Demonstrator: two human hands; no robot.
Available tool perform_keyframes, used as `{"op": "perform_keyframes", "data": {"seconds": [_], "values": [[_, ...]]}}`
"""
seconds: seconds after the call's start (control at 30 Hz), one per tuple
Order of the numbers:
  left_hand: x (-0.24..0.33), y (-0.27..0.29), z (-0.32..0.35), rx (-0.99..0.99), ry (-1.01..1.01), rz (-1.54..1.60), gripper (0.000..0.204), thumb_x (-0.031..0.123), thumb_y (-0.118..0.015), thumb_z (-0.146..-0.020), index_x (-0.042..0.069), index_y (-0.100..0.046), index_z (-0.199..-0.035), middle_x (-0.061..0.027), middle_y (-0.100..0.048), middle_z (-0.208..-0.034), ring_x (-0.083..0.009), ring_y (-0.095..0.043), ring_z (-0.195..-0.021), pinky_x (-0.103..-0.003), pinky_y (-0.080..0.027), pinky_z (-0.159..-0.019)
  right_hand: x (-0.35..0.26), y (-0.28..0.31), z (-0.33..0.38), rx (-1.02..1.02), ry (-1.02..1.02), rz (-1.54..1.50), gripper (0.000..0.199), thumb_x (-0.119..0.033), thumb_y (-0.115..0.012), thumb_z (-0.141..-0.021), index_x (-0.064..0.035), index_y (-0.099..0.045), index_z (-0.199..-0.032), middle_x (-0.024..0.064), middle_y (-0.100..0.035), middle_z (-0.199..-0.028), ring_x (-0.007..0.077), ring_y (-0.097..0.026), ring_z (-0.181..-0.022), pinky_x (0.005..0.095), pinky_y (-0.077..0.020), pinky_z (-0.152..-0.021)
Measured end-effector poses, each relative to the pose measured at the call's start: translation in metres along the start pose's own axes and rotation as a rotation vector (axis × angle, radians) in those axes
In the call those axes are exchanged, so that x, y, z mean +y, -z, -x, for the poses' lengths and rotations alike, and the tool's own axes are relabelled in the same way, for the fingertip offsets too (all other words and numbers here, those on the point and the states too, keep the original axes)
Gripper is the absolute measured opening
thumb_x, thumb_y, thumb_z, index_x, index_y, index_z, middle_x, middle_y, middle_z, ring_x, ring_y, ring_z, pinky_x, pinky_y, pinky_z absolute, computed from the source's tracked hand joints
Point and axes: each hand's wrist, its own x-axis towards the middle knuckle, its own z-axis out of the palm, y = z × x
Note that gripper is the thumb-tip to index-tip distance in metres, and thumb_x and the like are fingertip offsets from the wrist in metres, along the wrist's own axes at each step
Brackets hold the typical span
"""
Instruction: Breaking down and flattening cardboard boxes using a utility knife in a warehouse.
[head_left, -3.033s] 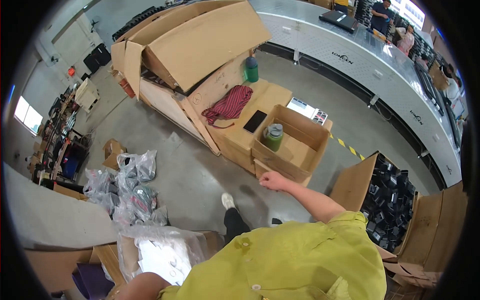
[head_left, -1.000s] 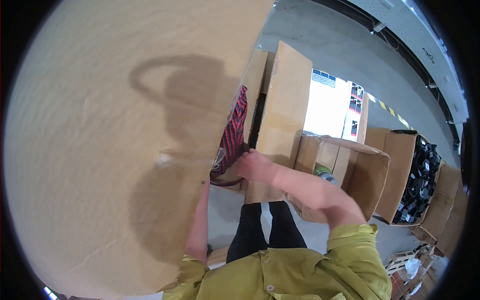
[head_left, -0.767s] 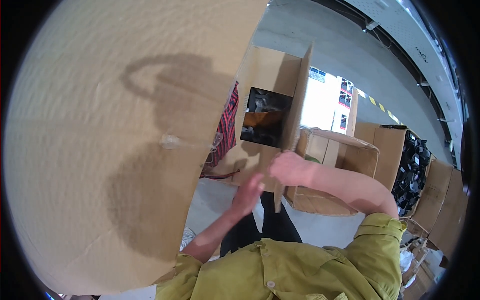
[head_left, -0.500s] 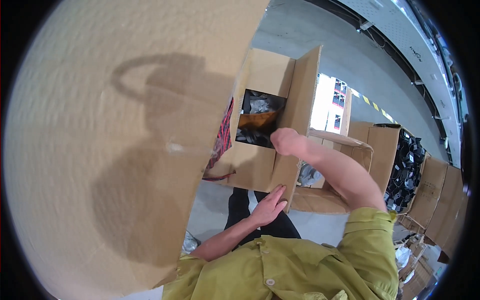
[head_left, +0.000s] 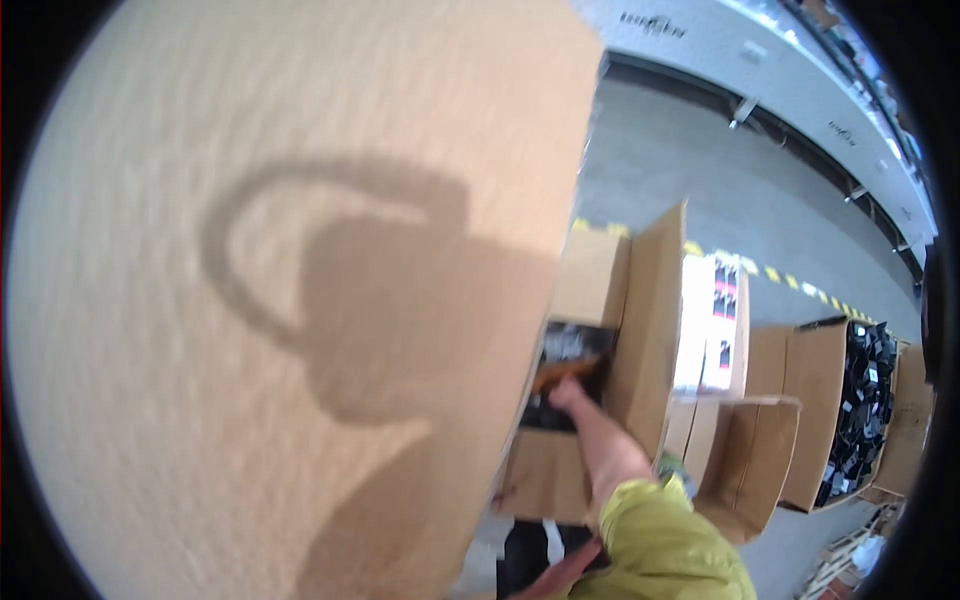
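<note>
My right hand (head_left: 568, 393) reaches down into an open cardboard box (head_left: 548, 475), its fingers curled against an orange-brown piece (head_left: 550, 376). Whether the fingers grip that piece or something under it is hidden. Dark items and a pale, shiny wrapped thing (head_left: 575, 342) lie around it in the box. Low in the picture, my left hand (head_left: 592, 552) is mostly covered by my right sleeve, near the box's near flap; its fingers do not show.
A large upright cardboard panel (head_left: 300, 120) fills the left side, close by. On the right stand a white printed box (head_left: 705, 320), an open carton (head_left: 750, 460) and a carton of small black parts (head_left: 865, 410). Yellow-striped tape (head_left: 815, 292) runs along the floor.
My right hand has gone from the box's near right corner deeper inside, onto the orange-brown piece. My view has shifted, so the box sits lower and the panel covers more. My left fingers are now hidden.
</note>
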Motion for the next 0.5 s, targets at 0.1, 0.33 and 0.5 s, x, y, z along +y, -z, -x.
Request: {"op": "perform_keyframes", "data": {"seconds": [0.1,0.33,0.5], "values": [[-0.089,-0.029,0.035,0.070,0.084,0.100,0.051,0.023,-0.045,-0.085,0.003,-0.027,-0.128,-0.0136,-0.035,-0.119,-0.0231,-0.034,-0.106,-0.031,-0.029,-0.085,-0.008,-0.021,-0.002,-0.175,-0.057,-0.158,0.029,-0.015,-0.048,-0.070,-0.0030,-0.059,-0.095,0.0175,-0.055,-0.104,0.0284,-0.052,-0.100,0.0335,-0.0413,-0.085],[-0.246,-0.010,0.091,0.268,0.383,0.404,0.043,0.020,-0.044,-0.086,0.008,-0.034,-0.126,-0.0132,-0.057,-0.094,-0.0218,-0.057,-0.078,-0.031,-0.046,-0.061,-0.027,0.004,0.019,-0.253,0.016,-0.098,0.036,-0.025,-0.044,-0.072,-0.0064,-0.059,-0.100,0.0113,-0.053,-0.111,0.0262,-0.052,-0.100,0.0339,-0.0415,-0.084],[-0.158,0.013,0.103,0.319,0.672,0.311,0.068,0.020,-0.055,-0.081,0.014,-0.013,-0.134,-0.0120,-0.042,-0.123,-0.0214,-0.052,-0.094,-0.030,-0.043,-0.063,-0.022,-0.011,0.002,-0.268,0.155,0.010,0.035,-0.034,-0.050,-0.075,-0.0090,-0.060,-0.097,0.0120,-0.056,-0.104,0.0259,-0.052,-0.099,0.0363,-0.0416,-0.083]]}}
